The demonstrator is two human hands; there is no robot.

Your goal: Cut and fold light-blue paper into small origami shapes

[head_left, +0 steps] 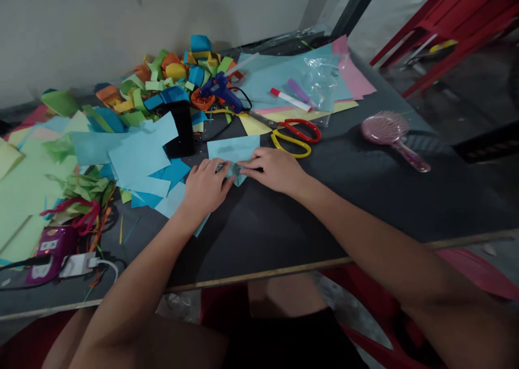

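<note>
Right at the centre of my view, a light-blue piece of thin, partly folded paper (234,148) lies on the dark grey counter (324,212), close in front of the person. Both hands are occupied with it: the left hand (208,188) and the right hand (278,169) grasp its near side with their fingertips, almost meeting at the fold. I take it they work from both sides to keep the crease aligned, using the hard surface as backing.

Just beyond the right hand, I see scissors with one red and one yellow handle (280,125), probably left there for easy reach. Past them, a blue hot-glue gun (221,91) rests against a heap of curled multicoloured paper pieces (174,69). Left of the left hand, overlapping light-blue paper sheets (138,153) seem kept near as stock.

Farther out, a white marker with a red cap (291,100) lies beside a clear plastic bag (324,77), and a glossy pink hairbrush (385,128) sits bristles up, apart from the paper.

As for writing, I can read none: the glue gun's side marking and the labels on the purple power socket block (51,250) are too blurred for me, and I recognise no brand.
</note>
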